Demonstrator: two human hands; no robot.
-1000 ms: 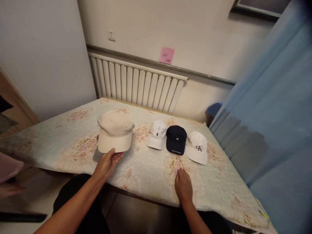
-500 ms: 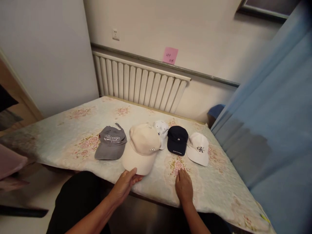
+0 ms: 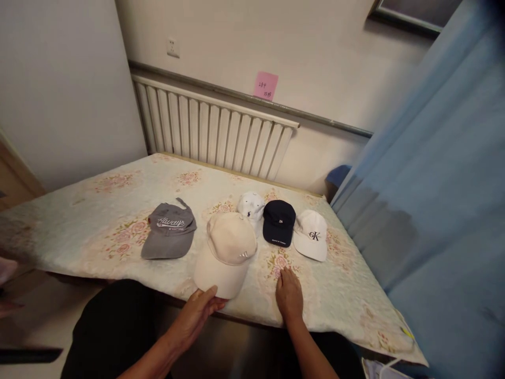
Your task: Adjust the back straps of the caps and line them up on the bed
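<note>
My left hand (image 3: 200, 311) grips the brim of a beige cap (image 3: 226, 251) at the table's near edge. The cap partly covers a small white cap (image 3: 250, 205) behind it. A grey cap (image 3: 169, 230) with white lettering lies to the left. Right of the beige cap sit a navy cap (image 3: 279, 222) and a white cap with a black logo (image 3: 311, 235). My right hand (image 3: 289, 296) rests flat on the flowered tablecloth (image 3: 114, 205), fingers stretched out, just in front of the navy cap.
A white radiator (image 3: 213, 126) runs along the back wall under a pink note (image 3: 265, 86). A blue curtain (image 3: 442, 200) hangs close on the right. The table's near edge lies just above my lap.
My left hand carried the beige cap from over the grey cap rightward and toward me, uncovering the grey cap. The right hand stayed flat on the cloth.
</note>
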